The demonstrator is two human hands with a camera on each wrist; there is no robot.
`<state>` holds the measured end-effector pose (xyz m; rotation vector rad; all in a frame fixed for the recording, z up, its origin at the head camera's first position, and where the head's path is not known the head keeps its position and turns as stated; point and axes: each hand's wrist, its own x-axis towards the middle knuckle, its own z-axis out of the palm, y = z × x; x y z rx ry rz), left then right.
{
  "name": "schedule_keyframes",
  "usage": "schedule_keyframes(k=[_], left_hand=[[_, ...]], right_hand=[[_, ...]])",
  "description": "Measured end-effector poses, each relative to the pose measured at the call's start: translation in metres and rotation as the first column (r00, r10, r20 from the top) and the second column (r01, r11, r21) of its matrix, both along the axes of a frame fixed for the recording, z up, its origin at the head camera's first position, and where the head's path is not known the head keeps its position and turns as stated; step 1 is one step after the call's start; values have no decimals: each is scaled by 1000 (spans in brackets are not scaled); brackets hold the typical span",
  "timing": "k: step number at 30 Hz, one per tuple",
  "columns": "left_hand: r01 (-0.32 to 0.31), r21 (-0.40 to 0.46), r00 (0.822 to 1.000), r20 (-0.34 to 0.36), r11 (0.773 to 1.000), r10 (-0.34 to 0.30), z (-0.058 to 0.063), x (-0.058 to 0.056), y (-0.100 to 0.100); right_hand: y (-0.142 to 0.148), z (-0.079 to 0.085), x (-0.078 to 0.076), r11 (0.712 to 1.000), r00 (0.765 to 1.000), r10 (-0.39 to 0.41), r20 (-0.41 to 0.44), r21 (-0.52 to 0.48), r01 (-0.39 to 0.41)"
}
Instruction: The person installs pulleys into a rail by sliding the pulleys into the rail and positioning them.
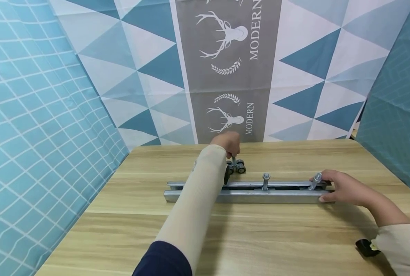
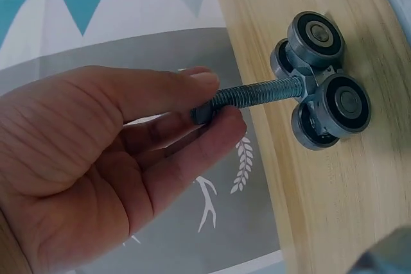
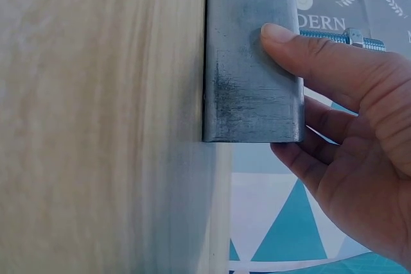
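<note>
My left hand [image 2: 128, 158] pinches the end of a threaded bolt [image 2: 266, 92] that rises from a roller trolley [image 2: 327, 88] with several bearing wheels. In the head view this trolley [image 1: 238, 166] is behind a metal track rail [image 1: 270, 197], partly covered by the left forearm. The rail lies lengthwise across the table, slot upward. My right hand [image 1: 351, 188] grips its right end, thumb on the near side wall, as the right wrist view shows on the rail [image 3: 250, 62]. Two bolts stand out of the slot: one upright bolt [image 1: 266, 180] and one tilted bolt [image 1: 316, 180] beside the right fingers.
The wooden table [image 1: 122, 230] backs onto a patterned cloth [image 1: 225, 80]. A blue gridded cloth [image 1: 36, 115] hangs at the left and a teal one [image 1: 394, 107] at the right. A black object [image 1: 366, 247] shows by the right cuff.
</note>
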<state>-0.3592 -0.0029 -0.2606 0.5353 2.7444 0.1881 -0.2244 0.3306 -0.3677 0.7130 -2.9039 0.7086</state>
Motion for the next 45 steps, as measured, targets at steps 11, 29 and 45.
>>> schedule_keyframes(k=[11, 29, 45], left_hand=[[-32, 14, 999, 3, 999, 32, -4, -5, -11], [-44, -97, 995, -97, 994, 35, 11, -7, -64], [-101, -88, 989, -116, 991, 90, 11, 15, -132]], right_hand=[[-2, 1, 3, 1000, 1000, -16, 22, 0, 16], [-5, 4, 3, 1000, 999, -27, 42, 12, 27], [-4, 5, 3, 1000, 999, -12, 38, 19, 11]])
